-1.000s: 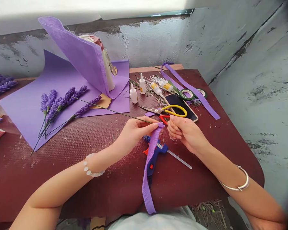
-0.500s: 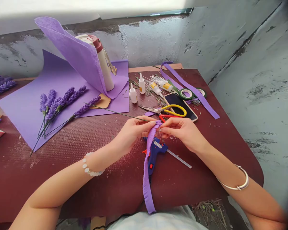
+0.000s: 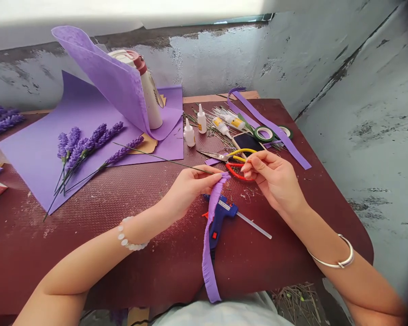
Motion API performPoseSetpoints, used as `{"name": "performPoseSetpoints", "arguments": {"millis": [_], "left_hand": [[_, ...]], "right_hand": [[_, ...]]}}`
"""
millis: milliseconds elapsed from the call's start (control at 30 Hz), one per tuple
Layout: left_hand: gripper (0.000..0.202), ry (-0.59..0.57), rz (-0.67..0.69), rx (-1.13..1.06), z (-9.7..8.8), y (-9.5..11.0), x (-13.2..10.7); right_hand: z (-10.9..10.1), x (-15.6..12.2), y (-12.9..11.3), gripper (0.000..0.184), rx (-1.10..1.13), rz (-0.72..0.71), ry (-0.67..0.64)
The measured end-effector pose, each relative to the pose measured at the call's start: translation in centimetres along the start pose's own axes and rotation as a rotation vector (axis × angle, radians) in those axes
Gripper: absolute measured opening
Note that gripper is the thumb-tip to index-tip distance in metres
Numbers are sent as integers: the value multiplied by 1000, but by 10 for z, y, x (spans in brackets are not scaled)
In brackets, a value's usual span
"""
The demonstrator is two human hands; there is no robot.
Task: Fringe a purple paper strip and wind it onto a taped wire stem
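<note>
Between its thumb and fingers, my left hand (image 3: 195, 185) pinches a thin dark green wire stem (image 3: 156, 157) and the top of a fringed purple strip (image 3: 209, 267). The stem points away to the upper left, while the strip hangs down to the table's front edge. My right hand (image 3: 277, 179) is apart from the strip, raised over the scissors with its fingertips pressed together; whatever they may hold is too small to make out. Under the hands lie scissors (image 3: 236, 157) with yellow and red handles. A blue hot glue gun (image 3: 219, 217) with a clear glue stick lies behind the strip.
Finished lavender stems (image 3: 85, 145) lie on a purple sheet (image 3: 30, 149) at left. A flask (image 3: 151, 99) stands behind a curled sheet. White glue bottles (image 3: 189, 134), a phone (image 3: 246, 141), green tape rolls (image 3: 263, 133), wires and purple strips (image 3: 272, 124) crowd the back right.
My right hand has let go of the strip's top end and moved right and slightly up, over the scissor handles. My left hand keeps its hold, nearly still.
</note>
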State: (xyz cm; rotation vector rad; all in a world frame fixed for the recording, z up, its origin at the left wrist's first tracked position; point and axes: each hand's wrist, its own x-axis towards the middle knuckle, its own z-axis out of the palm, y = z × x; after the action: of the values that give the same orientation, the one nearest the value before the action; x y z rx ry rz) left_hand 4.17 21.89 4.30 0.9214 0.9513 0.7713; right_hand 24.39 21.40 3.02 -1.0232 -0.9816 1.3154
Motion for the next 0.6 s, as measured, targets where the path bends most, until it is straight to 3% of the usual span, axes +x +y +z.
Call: {"name": "performPoseSetpoints", "arguments": {"millis": [133,300,467,600], "left_hand": [[21,75,13,-80,0,-2,1],[20,104,32,-131,2,-2,0],[18,77,65,-171,4,-1,-4],[15,57,70,-155,5,0,-6]], "right_hand": [[0,0,-2,18,21,-30,25],[2,-1,-1,18,4,44,-11],[1,1,3,16,29,121,-50],[0,1,7,16,61,162,-152]]}}
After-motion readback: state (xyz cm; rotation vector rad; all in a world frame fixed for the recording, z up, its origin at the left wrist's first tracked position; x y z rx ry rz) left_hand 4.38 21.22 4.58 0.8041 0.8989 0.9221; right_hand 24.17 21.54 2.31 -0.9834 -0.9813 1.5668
